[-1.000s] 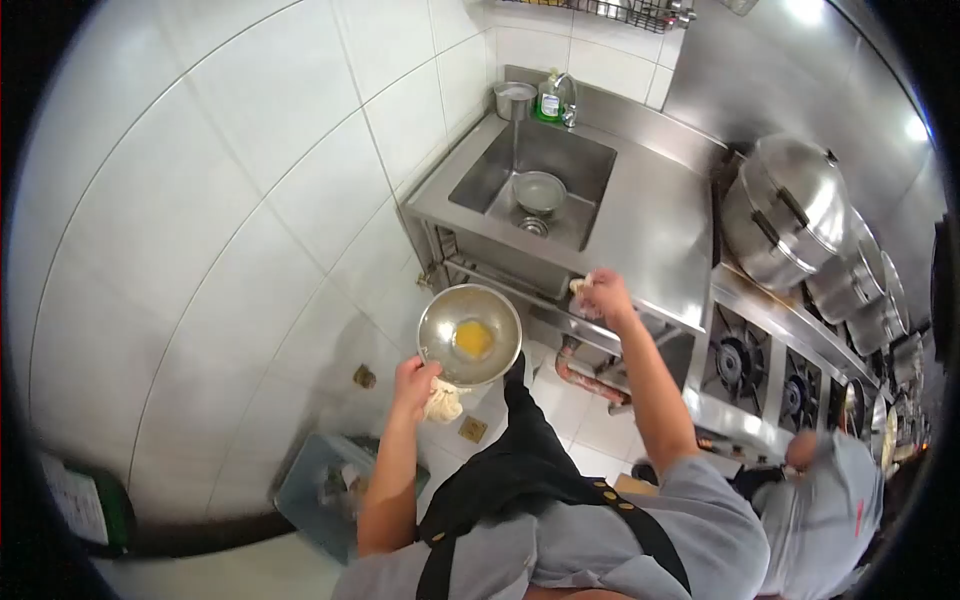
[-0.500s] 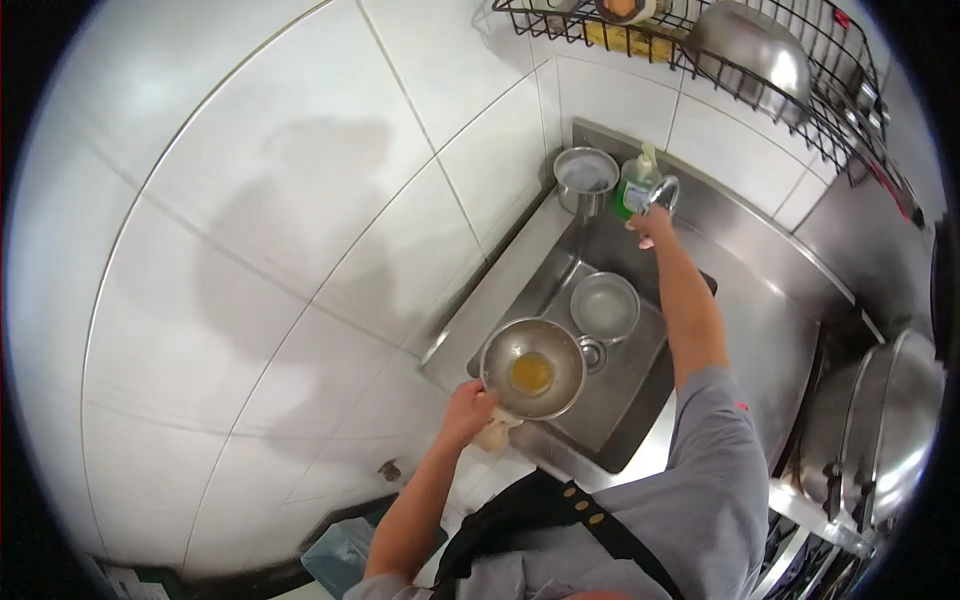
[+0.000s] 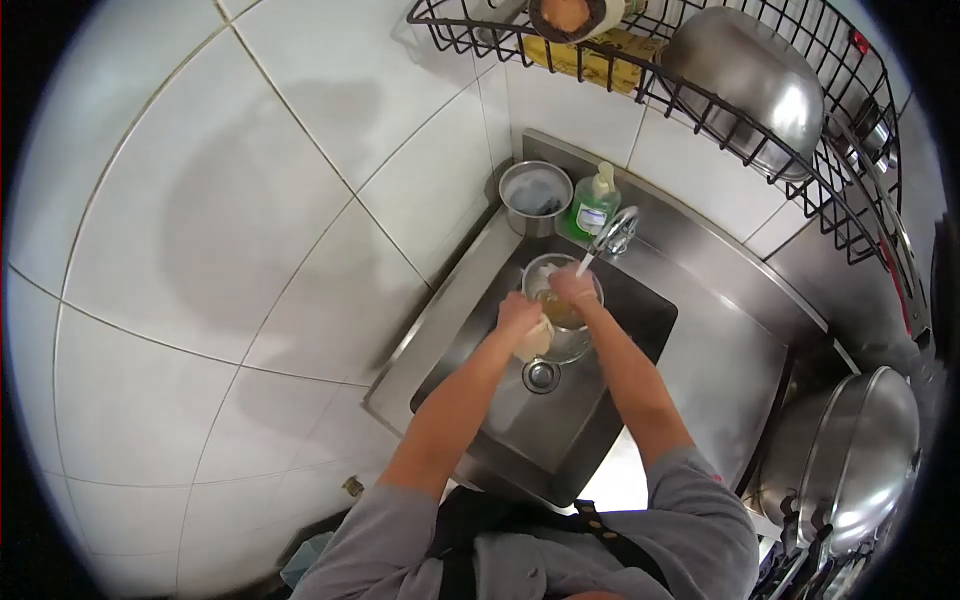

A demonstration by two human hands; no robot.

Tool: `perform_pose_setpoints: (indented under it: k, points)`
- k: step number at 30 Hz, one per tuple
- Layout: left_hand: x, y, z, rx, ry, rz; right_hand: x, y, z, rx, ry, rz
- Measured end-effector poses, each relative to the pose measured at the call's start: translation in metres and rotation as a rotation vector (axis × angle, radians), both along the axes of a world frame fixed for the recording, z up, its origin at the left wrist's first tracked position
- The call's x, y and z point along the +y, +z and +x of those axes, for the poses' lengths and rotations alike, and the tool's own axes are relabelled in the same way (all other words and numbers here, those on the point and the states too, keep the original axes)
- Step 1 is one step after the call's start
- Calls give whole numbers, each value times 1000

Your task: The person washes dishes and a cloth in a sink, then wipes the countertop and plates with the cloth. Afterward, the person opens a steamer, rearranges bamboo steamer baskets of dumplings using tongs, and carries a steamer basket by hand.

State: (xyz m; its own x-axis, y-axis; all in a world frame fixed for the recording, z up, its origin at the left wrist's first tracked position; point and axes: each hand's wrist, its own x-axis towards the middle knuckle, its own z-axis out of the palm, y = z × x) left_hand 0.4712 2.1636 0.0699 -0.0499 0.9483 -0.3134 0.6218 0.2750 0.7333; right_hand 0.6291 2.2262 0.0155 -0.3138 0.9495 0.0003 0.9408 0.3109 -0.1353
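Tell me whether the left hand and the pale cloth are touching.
Touching. The head view shows the left hand directly against the bunched pale cloth, no gap between them.

two bowls (image 3: 573, 349) at one sink (image 3: 520, 430), one cloth (image 3: 535, 341), one tap (image 3: 619, 232), one pump bottle (image 3: 594, 207)

Bright light, soft shadows on wall (image 3: 250, 270), glare on steel bowl (image 3: 745, 85), fisheye-bent edges

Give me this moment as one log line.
left hand: holds pale cloth at bowl edge | right hand: at bowl, below faucet | place: sink
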Motion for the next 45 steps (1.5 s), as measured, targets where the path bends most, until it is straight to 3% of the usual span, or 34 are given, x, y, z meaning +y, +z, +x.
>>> perform_pose_setpoints:
  k: [2, 4, 5, 6, 9, 11, 14, 17, 18, 21, 22, 25, 26, 29, 31, 33, 34, 37, 38, 41, 42, 45]
  points:
    - [8, 9, 5, -12, -52, 56, 14, -43, 12, -42, 180, 230]
    - [17, 6, 2, -95, -30, -6, 7, 25, 8, 360, 2, -418]
    - [20, 5, -1, -136, -15, -36, 8, 22, 8, 273, 12, -404]
    - [24, 6, -5, -187, -10, -67, 10, 18, 7, 187, 21, -383]
    - [24, 1, -13, -291, -31, -146, 17, -63, 15, 70, 57, 191]
    - [25, -4, -16, -274, -64, -138, -11, 11, 7, 187, 8, -171]
    - [18, 2, -11, -184, -46, -97, -9, 35, 17, 1, 102, -400]
    - [21, -9, -9, -273, -129, -154, -32, 53, 16, 292, -445, -239]
    - [21, -11, -7, -309, -170, -218, -21, 22, 23, 87, -260, -184]
    - [22, -6, 0, -438, -215, -332, -1, -30, 27, 538, -174, -115]
    - [14, 6, 3, -494, -178, -329, -26, 29, 13, 538, -203, -236]
    - [7, 43, -1, -538, -142, -383, -36, 28, -6, 782, 31, -420]
    - [7, 49, -2, -533, -144, -416, -35, 31, -4, 675, 47, -291]
    - [22, 12, -9, -548, -188, -425, -34, 65, -11, 917, -483, -455]
    - [24, 8, -13, -538, -76, -228, -18, 3, -3, 797, -79, -360]
    - [24, 13, -18, -475, -15, -140, -49, 22, -3, 612, 256, -225]
    - [23, 19, -22, -421, -12, -149, -50, 22, 9, 306, 382, -115]
    - [20, 30, -20, -359, -118, -219, -42, 44, 14, 176, 62, -231]
    - [20, 32, -17, -356, -172, -247, -29, 14, 5, 473, -69, -184]
    - [39, 23, -16, -226, -152, -217, -47, 6, -25, 839, 94, -237]
    - [52, 13, -26, 65, -383, -59, -62, 24, -19, 658, 220, -314]
    - [49, 23, -35, 183, -337, -119, -43, -18, 19, 209, 432, 46]
